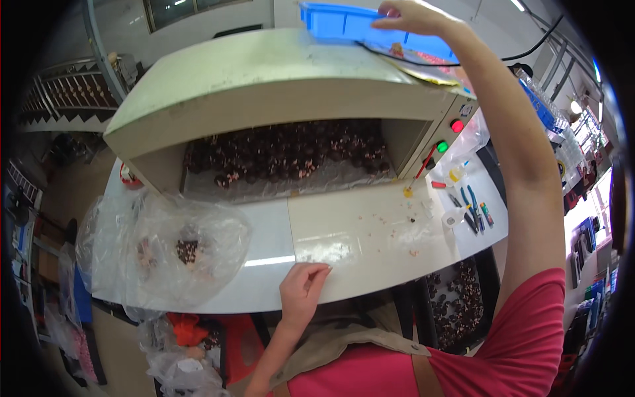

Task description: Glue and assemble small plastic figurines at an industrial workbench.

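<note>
My right hand [405,18] is raised to a blue plastic tray [337,25] on top of a cream metal cabinet [264,66]. Its thumb lies along the tray's front wall and the other fingers curl over the rim. Low over the front edge of the white table [264,264], my left hand [303,291] is closed, thumb and fingertips pressed together. Whatever it pinches, if anything, is too small to make out. Inside the cabinet's wide opening lies a heap of small dark round parts [284,149] with pinkish, copper-like bits, on a pale sheet.
A clear plastic bag [165,251] with some parts covers the table's left. Pliers [473,205], a lighter [487,213] and a small white bottle [454,217] lie at the right. A black tray [493,284] of parts sits below the edge. A black cable [529,51] crosses behind my arm.
</note>
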Motion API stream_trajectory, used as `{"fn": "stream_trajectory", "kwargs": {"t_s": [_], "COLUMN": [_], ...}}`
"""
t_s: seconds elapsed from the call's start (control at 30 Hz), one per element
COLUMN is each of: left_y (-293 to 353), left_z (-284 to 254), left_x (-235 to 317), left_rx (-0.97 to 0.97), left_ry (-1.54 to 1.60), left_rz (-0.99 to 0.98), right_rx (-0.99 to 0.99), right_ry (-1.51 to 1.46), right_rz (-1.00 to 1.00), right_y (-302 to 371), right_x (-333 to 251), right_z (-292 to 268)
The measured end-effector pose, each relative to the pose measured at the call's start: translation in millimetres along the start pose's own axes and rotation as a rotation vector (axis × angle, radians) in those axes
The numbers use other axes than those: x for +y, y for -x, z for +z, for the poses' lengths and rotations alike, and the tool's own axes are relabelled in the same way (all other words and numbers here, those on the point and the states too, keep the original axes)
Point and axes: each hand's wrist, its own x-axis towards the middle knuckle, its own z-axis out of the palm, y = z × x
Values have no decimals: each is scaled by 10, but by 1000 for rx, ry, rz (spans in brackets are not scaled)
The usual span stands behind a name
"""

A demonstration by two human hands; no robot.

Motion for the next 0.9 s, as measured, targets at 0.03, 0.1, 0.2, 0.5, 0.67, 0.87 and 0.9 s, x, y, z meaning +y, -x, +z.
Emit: {"fn": "stream_trajectory", "kwargs": {"t_s": [0.03, 0.1, 0.2, 0.5, 0.67, 0.87, 0.9], "left_y": [13, 10, -54, -95, -95, -228, -139], "left_z": [-19, -31, -201, -406, -456, -556, -598], "left_x": [21, 69, -188, 372, 380, 377, 535], "left_rx": [1, -12, 12, -62, -37, -286, -175], "left_ry": [-66, 275, 626, 1605, 1599, 1240, 1097], "left_rz": [33, -337, -413, -369, -358, 354, 542], "right_rx": [38, 111, 259, 116, -173, -112, -34], "right_ry": [11, 1, -49, -638, -366, -646, -644], "right_rz": [17, 51, 36, -147, -314, -26, -56], "right_y": [5, 98, 228, 1335, 1551, 1239, 1165], "right_x": [-8, 62, -151, -719, -1115, -719, -721], "right_z": [17, -144, -97, 534, 1352, 2253, 2373]}}
